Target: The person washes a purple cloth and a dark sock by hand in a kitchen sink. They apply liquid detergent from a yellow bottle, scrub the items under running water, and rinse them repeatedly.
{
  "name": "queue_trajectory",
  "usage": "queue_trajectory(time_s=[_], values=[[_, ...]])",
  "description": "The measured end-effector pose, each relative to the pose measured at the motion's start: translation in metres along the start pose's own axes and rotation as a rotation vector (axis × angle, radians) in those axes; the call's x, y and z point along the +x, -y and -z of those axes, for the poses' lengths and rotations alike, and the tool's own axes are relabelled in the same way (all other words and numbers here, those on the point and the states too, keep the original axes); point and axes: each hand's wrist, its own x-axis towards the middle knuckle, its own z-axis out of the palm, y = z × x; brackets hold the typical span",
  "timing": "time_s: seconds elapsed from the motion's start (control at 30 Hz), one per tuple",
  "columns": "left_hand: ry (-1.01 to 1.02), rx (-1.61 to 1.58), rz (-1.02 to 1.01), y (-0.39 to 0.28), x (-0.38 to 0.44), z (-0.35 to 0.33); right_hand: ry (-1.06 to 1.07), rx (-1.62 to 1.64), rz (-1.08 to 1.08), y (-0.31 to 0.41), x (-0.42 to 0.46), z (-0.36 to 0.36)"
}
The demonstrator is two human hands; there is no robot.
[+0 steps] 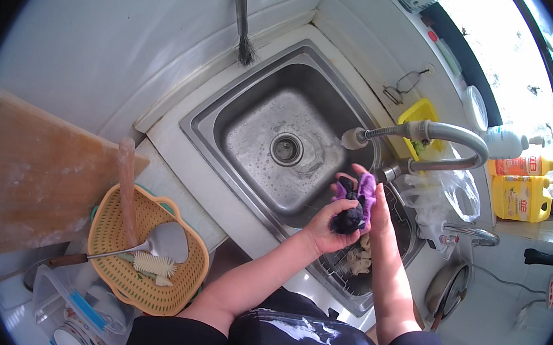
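Both my hands hold a small black and purple plush cloth item (353, 205) over the right edge of the stainless steel sink (261, 121). My left hand (334, 225) closes around its black rounded end, thumb on top. My right hand (380, 212) lies along its purple side, fingers partly hidden behind it. The faucet (447, 134) arches above and to the right, its spout head pointing over the basin. Water drops lie on the basin floor around the drain (286, 149). Below my hands, a crumpled beige cloth (360, 258) rests on a wire rack (342, 268) in the smaller basin.
At left stand a yellow plastic basket (144, 299) with a metal spatula (167, 242) and brush (155, 263), and a wooden board (41, 175). A wire brush (243, 24) hangs on the wall. Right of the faucet are a yellow container (419, 111), plastic bag (459, 190) and bottles (519, 196).
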Motion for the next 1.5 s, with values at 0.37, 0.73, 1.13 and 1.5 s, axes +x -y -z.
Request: queue_trajectory(time_s=[0.37,0.73,1.13,1.5], values=[[-0.194,0.395,-0.060,-0.011,-0.007,0.005,0.137,-0.366,-0.100,0.017,0.037,-0.028],[-0.489,1.025,-0.325,-0.025,0.016,0.031,-0.151,-1.293,-0.127,-0.006,0.055,-0.026],[-0.859,1.174,-0.305,-0.029,-0.006,0.021,-0.017,-1.450,0.104,-0.048,0.075,-0.033],[-0.701,1.284,-0.558,-0.057,-0.025,0.035,-0.100,-1.221,0.473,-0.066,0.068,-0.033]])
